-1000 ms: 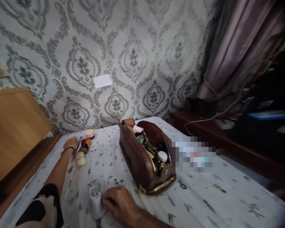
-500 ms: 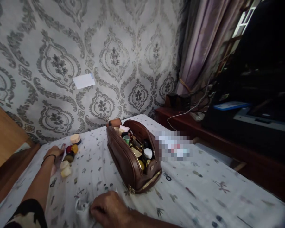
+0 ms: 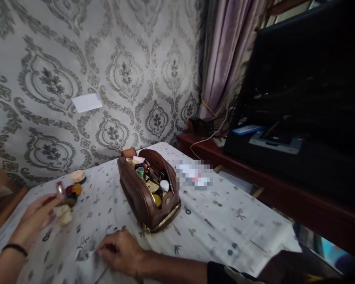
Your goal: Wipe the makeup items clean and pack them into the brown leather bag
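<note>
My left hand (image 3: 43,213), with a black band at the wrist, reaches to a small group of cosmetics at the left; its blurred fingers are stretched out. A slim pinkish-red tube (image 3: 60,189) stands at the fingertips. Around it are a red jar with a gold lid (image 3: 74,190), a dark round item (image 3: 70,201), a cream-coloured container (image 3: 64,215) and a jar with a beige lid (image 3: 78,176). Loosely curled, my right hand (image 3: 121,252) rests on the patterned sheet (image 3: 201,236), holding nothing visible. Beyond it stands a brown toiletry bag (image 3: 136,193), unzipped and full of small bottles and jars.
A pixelated item (image 3: 195,173) lies right of the bag. Along the right runs a dark red wooden ledge (image 3: 254,193) with a large black screen (image 3: 298,98) and cables. Patterned wallpaper (image 3: 124,75) backs the bed, with a wooden panel (image 3: 0,181) at left.
My view has swung to the right, so everything sits further left. My left hand has drawn back a little from the cosmetics. My right hand stays curled on the sheet.
</note>
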`<state>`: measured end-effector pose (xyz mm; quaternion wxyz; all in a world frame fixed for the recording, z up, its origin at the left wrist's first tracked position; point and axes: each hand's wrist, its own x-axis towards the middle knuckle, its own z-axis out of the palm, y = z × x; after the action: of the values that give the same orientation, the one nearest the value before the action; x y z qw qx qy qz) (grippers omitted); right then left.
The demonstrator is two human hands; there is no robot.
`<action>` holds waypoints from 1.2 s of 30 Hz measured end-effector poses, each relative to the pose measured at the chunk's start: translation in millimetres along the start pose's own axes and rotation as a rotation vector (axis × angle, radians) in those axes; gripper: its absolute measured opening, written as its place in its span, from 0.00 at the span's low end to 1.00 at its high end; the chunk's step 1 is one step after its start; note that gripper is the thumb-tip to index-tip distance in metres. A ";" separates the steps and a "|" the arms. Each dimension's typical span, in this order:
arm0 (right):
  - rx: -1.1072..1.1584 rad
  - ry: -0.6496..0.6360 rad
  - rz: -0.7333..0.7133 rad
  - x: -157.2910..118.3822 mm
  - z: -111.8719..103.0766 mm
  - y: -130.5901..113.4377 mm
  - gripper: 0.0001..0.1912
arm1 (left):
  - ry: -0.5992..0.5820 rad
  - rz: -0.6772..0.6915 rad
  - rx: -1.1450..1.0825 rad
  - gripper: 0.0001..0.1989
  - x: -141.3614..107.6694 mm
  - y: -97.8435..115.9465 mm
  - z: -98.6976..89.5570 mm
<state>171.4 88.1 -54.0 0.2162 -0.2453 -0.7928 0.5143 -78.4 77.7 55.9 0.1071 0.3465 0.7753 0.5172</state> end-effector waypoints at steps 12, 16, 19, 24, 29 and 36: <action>0.768 0.152 0.029 7.7 -4.0 -0.6 0.30 | -0.461 0.203 0.029 0.15 -152.3 -6.3 59.6; 0.843 0.243 -0.002 0.4 -7.0 0.9 0.26 | -0.346 0.466 0.275 0.11 -163.6 -7.3 60.4; 1.006 0.229 0.059 -2.5 -10.6 1.3 0.27 | -0.325 0.632 0.409 0.13 -158.9 -14.5 48.8; 1.003 0.167 0.052 -4.6 -15.1 -0.7 0.24 | -0.626 0.667 0.588 0.30 -143.6 -42.6 25.3; 0.957 0.183 0.044 -2.9 -15.0 -0.1 0.24 | -0.704 0.677 0.587 0.26 -138.6 -54.2 14.9; 0.942 0.159 0.058 1.7 -9.2 9.3 0.32 | -0.412 0.633 0.510 0.13 -135.5 -64.2 24.9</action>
<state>177.1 98.9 -59.0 0.3494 -0.1810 -0.4472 0.8032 7.1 -6.5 -37.4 0.0069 0.6773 0.6964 0.2371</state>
